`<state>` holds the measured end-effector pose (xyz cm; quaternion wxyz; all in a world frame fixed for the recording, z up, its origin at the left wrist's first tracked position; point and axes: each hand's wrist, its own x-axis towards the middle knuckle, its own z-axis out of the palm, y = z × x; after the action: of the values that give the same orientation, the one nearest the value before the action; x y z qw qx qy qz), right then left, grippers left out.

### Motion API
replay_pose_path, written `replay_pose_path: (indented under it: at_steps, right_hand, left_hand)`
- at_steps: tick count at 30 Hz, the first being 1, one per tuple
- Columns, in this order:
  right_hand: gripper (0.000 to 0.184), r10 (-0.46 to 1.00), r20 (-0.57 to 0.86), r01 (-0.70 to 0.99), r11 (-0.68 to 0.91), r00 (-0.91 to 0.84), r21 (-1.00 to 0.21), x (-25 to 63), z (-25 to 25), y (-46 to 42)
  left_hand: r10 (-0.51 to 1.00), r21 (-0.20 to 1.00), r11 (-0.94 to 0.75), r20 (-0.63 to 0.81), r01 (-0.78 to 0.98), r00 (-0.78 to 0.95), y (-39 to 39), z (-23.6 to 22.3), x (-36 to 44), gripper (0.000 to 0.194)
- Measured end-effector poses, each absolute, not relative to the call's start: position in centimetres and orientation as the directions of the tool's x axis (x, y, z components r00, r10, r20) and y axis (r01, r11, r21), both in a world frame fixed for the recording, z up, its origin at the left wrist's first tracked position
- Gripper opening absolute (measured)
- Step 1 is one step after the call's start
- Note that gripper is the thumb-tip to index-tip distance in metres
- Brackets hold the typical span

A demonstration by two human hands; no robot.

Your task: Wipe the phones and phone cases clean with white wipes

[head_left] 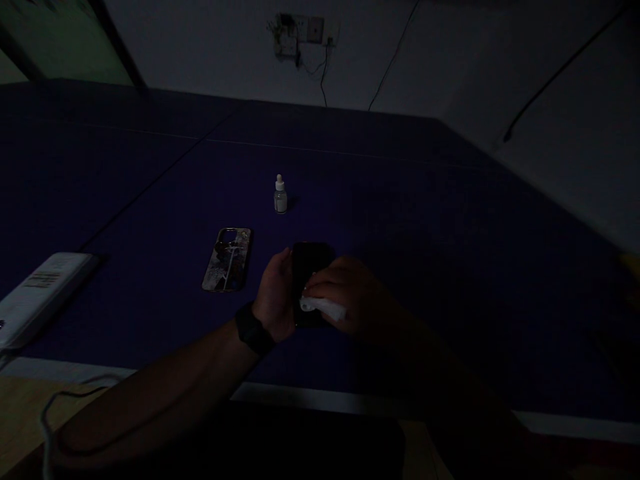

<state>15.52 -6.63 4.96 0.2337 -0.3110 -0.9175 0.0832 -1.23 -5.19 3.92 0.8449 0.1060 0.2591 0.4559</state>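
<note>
- Dim room, dark blue desk under the camera
- Your left hand, black wristband at the wrist, grips the edge of a black smartphone, fingers hidden behind it
- Your right hand, deep in shadow, pinches a white cloth against the phone
- Patterned phone case lies just left; upright dropper bottle stands beyond
- Phone's face too dark to make out

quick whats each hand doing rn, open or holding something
Left hand: closed, holding a dark smartphone.
Right hand: closed, holding a white cloth against the phone.
</note>
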Motion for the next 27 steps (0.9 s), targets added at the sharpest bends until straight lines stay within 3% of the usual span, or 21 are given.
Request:
replay_pose_path:
  at_steps: [4,8,13,16,19,23,27]
  right_hand:
    - [0.015,0.516,0.318,0.419,0.847,-0.795,-0.326,15.5,5.2,-6.8]
    - [0.007,0.594,0.36,0.519,0.804,-0.719,-0.291,16.5,5.6,-6.7]
    - [0.025,0.59,0.365,0.546,0.806,-0.72,-0.226,16.3,5.1,-6.6]
    - [0.025,0.518,0.323,0.438,0.851,-0.792,-0.29,16.1,5.1,-6.7]
    - [0.013,0.567,0.35,0.455,0.817,-0.746,-0.354,16.7,5.3,-6.6]
    - [0.016,0.626,0.381,0.548,0.78,-0.681,-0.301,17.0,5.2,-6.4]
    - [0.02,0.544,0.311,0.45,0.831,-0.779,-0.326,16.7,5.2,-6.6]
  left_hand:
    - [0.805,0.392,0.589,-0.354,-0.707,0.475,-5.3,4.1,-1.2,0.045]
    - [0.827,0.418,0.559,-0.341,-0.716,0.446,-5.4,4.5,-1.1,0.045]
    - [0.832,0.403,0.551,-0.327,-0.731,0.448,-5.1,4.1,-1.3,0.041]
    - [0.825,0.397,0.563,-0.313,-0.725,0.47,-5.1,3.8,-1.4,0.04]
    - [0.832,0.408,0.553,-0.315,-0.726,0.456,-5.2,4.0,-1.4,0.038]
    - [0.834,0.419,0.549,-0.324,-0.723,0.446,-5.2,4.0,-1.3,0.044]
    - [0.835,0.411,0.549,-0.318,-0.728,0.45,-5.2,3.8,-1.3,0.041]
